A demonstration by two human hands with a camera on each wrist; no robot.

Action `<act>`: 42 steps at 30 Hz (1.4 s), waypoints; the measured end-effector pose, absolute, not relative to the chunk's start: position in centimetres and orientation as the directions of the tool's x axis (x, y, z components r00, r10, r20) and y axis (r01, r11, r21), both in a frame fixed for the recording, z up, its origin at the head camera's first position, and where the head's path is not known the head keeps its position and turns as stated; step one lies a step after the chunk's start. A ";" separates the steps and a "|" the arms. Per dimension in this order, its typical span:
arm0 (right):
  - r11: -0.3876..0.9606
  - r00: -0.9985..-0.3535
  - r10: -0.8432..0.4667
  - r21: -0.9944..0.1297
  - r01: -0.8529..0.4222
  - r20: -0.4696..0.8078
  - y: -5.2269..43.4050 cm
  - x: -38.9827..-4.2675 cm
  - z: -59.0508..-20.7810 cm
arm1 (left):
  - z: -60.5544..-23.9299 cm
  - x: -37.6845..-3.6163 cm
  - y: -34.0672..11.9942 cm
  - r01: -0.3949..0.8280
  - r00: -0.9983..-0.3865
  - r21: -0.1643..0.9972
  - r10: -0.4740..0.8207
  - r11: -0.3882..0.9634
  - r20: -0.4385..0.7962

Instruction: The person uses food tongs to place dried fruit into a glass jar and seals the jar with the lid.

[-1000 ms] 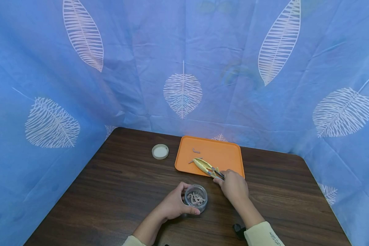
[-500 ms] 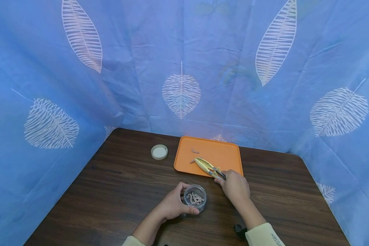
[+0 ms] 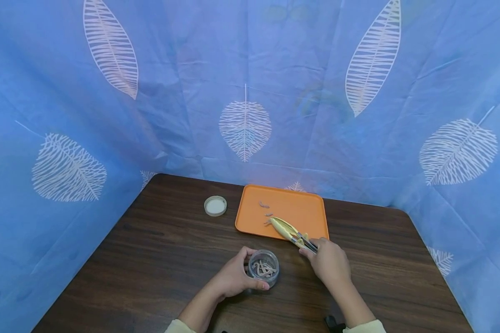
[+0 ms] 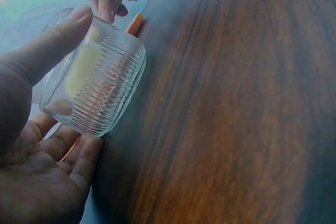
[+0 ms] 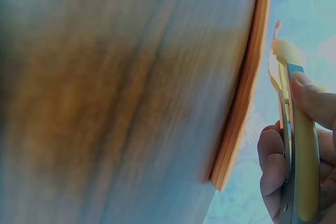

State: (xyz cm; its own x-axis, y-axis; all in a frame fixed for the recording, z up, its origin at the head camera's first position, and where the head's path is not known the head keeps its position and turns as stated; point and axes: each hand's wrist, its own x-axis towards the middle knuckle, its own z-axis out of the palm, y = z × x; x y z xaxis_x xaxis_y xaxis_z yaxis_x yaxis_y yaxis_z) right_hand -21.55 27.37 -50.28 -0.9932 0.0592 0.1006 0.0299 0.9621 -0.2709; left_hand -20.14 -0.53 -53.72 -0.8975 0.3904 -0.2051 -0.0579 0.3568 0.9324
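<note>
Two hands, one desk: everything below runs from the biggest thing down to the smallest.
Backdrop: blue cloth printed with white leaves [image 3: 250, 92] fills the upper two thirds of the head view and walls in the work on three sides.
Desk: dark brown wood-grain desk [image 3: 150, 277] across the lower third, carrying all the rest.
Tray: flat orange rectangular plastic tray [image 3: 304, 208] at centre, just beyond the hands, so the loose pieces lie spread out and easy to reach.
Right hand: right hand [image 3: 330, 263] at lower centre-right, its fingers [image 5: 273, 163] curled round the handles of the tongs, squeezing them nearly closed.
Left hand: left hand [image 3: 233, 277] at lower centre, thumb and fingers [image 4: 50, 51] wrapped round the jar, likely to steady it; the wrist view shows the jar tipped against the palm.
Tongs: pale yellow plastic tongs with metal arms [image 3: 289, 230] slant up and left from the right hand, tips low over the tray's near edge beside a worm piece; whether they pinch it I cannot tell.
Jar: small ribbed clear glass jar [image 3: 264, 268] on the desk below the tray, mouth open, several pinkish strips inside.
Lid: round white jar lid [image 3: 215, 205] left of the tray, well apart from the jar, out of the way.
Worm pieces: three small pinkish worm-like strips [image 3: 264, 204] on the tray's left half.
</note>
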 end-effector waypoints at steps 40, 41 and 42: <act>0.920 -0.987 0.087 -0.391 0.027 0.137 27.2 -11.7 -48.2 | -53.9 -20.2 -0.5 -0.047 -0.897 0.935 0.398 0.350 -0.194; 0.921 -0.987 0.091 -0.389 0.033 0.131 27.3 -11.6 -48.2 | -53.9 -20.2 -0.5 -0.048 -0.897 0.934 0.396 0.353 -0.195; 0.921 -0.987 0.097 -0.388 0.040 0.129 27.3 -11.4 -48.1 | -53.9 -20.2 -0.5 -0.044 -0.898 0.933 0.396 0.356 -0.193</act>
State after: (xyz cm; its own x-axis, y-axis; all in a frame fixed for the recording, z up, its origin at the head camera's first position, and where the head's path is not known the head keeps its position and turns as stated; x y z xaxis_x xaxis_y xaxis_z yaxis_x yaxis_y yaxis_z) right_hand -11.45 27.29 -48.14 -0.9869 0.0969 0.1286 0.0399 0.9209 -0.3876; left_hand -20.24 -0.48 -53.88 -0.8977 0.3959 -0.1935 -0.0440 0.3563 0.9333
